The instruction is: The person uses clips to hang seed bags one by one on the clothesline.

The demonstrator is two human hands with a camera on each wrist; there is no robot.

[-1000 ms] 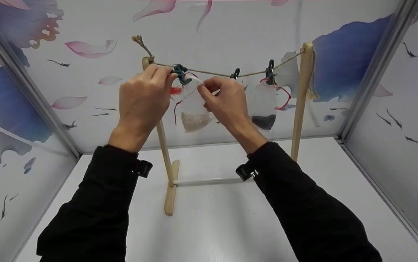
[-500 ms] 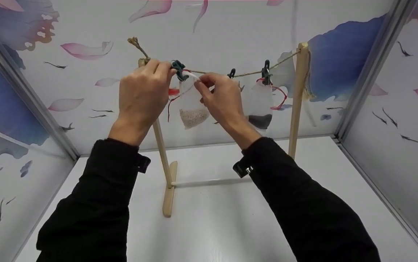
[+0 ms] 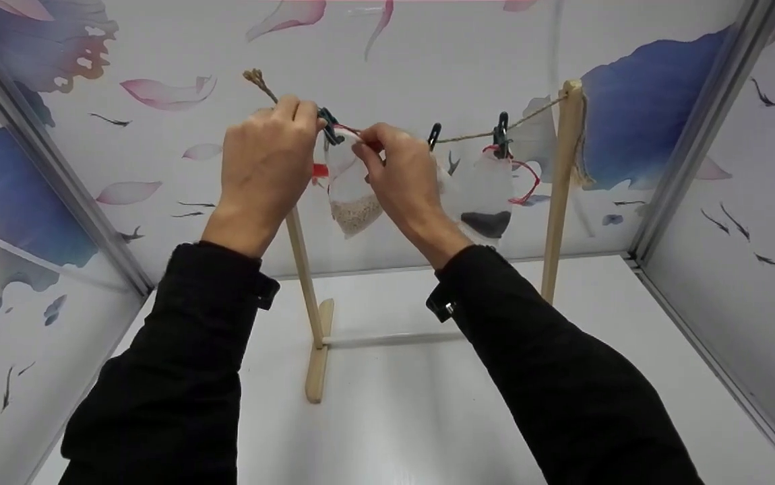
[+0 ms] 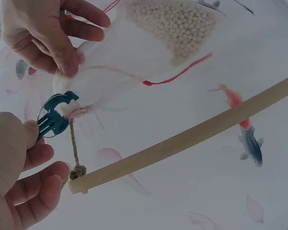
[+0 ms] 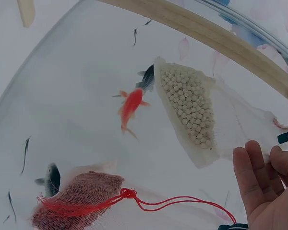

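Observation:
Near the left end of a twine line [image 3: 472,137], my left hand [image 3: 269,158] pinches a dark green clothespin [image 4: 55,115] between thumb and fingers. The clothespin's jaws stand at the twine and a corner of a white mesh bag [image 5: 187,105] of small pale beads. My right hand [image 3: 404,178] pinches that bag's top edge, right of the clothespin. A red drawstring [image 4: 177,76] dangles from the bag. Below my right hand, in the right wrist view, is a second mesh bag [image 5: 81,196] of reddish-brown grains with a red cord.
A third bag [image 3: 485,195] with dark contents hangs from a clothespin [image 3: 502,138] at right. Another clothespin [image 3: 435,137] sits mid-line. Wooden posts [image 3: 558,188] hold the twine, with a crossbar [image 3: 387,339] low down. Printed panels stand behind and at both sides.
My right hand has shifted left and up with the bag's top edge, closer to the clothespin. My left hand has risen slightly and keeps its pinch; the clothespin has tilted.

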